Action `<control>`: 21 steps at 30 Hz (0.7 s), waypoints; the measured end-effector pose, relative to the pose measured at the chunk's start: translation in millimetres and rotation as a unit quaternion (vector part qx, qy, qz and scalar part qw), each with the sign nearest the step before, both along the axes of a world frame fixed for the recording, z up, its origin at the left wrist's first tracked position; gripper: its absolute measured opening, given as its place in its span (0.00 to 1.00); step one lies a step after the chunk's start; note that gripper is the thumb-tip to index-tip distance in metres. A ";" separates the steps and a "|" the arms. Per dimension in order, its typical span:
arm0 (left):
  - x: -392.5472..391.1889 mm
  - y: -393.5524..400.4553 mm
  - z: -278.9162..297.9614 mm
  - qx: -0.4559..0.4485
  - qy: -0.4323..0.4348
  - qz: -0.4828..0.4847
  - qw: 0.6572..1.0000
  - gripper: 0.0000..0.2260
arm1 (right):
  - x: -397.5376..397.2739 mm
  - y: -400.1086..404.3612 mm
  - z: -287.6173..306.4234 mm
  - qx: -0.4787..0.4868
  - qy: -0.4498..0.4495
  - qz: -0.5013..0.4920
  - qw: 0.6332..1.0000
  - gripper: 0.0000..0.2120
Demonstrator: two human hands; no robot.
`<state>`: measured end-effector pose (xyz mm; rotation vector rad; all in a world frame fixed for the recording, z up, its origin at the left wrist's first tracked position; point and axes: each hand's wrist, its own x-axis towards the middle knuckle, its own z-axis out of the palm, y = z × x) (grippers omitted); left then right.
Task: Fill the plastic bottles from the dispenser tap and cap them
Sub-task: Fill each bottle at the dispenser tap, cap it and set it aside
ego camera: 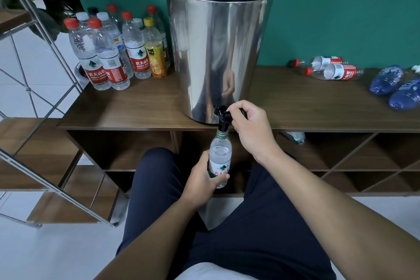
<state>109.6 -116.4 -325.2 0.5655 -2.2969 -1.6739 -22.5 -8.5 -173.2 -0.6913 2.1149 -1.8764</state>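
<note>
Left hand: we see our left hand (200,179) wrapped round the lower body of the plastic bottle (220,157), fingers (223,177) curled over its label, holding it upright below the counter edge.
Bottle: its open neck sits right under the tap spout, touching or nearly so; we cannot tell the water level through the clear wall.
Right hand: our right hand (250,125) grips the black tap (223,117), fingers curled round the lever to its right.
Step in hand: we judge this to be the filling step, with the bottle held under the tap.
Next move: it calls for shutting the lever as the level nears the neck, lowering the bottle straight down, then finding a cap; no loose cap shows here.
Dispenser: the steel dispenser (218,52) stands on the counter (136,107), the tap overhanging the front edge.
Far left: a cluster of capped bottles (113,52) stands upright beside the dispenser, seemingly done.
Far right: two red-capped bottles (329,68) lie on their sides, with crumpled blue bottles (395,86) beyond.
</note>
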 end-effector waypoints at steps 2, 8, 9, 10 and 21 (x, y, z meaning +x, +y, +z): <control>-0.2 0.0 -0.1 -0.002 -0.001 0.001 1.000 0.30 | 0.2 0.0 -0.1 -0.001 -0.001 0.000 1.000 0.10; -0.2 0.5 -0.3 -0.004 -0.003 0.000 1.000 0.30 | 0.1 0.0 -0.4 0.001 -0.002 -0.002 1.000 0.09; -0.3 0.4 -0.5 -0.004 -0.003 0.000 1.000 0.30 | 0.1 0.1 -0.2 0.001 -0.002 -0.002 1.000 0.09; -0.4 0.4 -0.5 -0.004 -0.003 0.000 1.000 0.31 | 0.2 0.2 0.1 0.000 -0.003 -0.002 1.000 0.09; -1.1 0.1 -1.4 -0.008 -0.002 0.001 1.000 0.30 | 2.3 0.5 2.9 0.006 -0.007 -0.014 1.000 0.09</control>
